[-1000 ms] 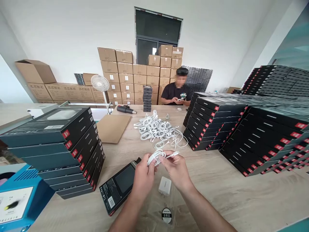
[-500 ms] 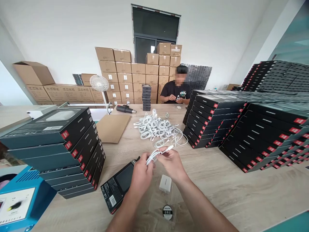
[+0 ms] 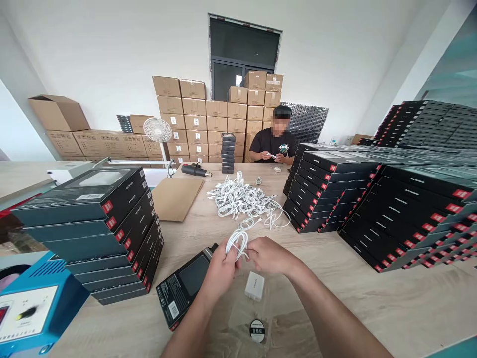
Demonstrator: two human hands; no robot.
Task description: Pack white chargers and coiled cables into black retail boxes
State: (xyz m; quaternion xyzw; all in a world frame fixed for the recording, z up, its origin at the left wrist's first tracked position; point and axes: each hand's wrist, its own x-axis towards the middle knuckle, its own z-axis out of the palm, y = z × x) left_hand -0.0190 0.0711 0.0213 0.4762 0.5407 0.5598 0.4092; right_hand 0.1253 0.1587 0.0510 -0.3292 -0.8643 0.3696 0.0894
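A coiled white charging cable (image 3: 237,242) is gripped in my left hand (image 3: 222,266), its loops standing up above the fingers. My right hand (image 3: 270,256) is closed at the coil's right side, with its fingertips pinching part of the same cable. Below the hands a white charger plug (image 3: 255,286) lies on the table beside a clear plastic tray (image 3: 238,318). A round black-and-white label (image 3: 257,330) sits at the tray's lower part. Partly behind my left forearm lies a black product box (image 3: 179,288).
Beyond my hands is a heap of white cables (image 3: 242,196). Black boxes are stacked at left (image 3: 130,233) and right (image 3: 331,184). A cardboard sheet (image 3: 177,199), a heat gun (image 3: 196,170) and a blue machine (image 3: 48,303) are around. A co-worker (image 3: 274,141) sits opposite.
The cable coil has turned upright in my left hand. My right hand has rolled over, knuckles up, and its grip has shifted from the connector end to the coil's side.
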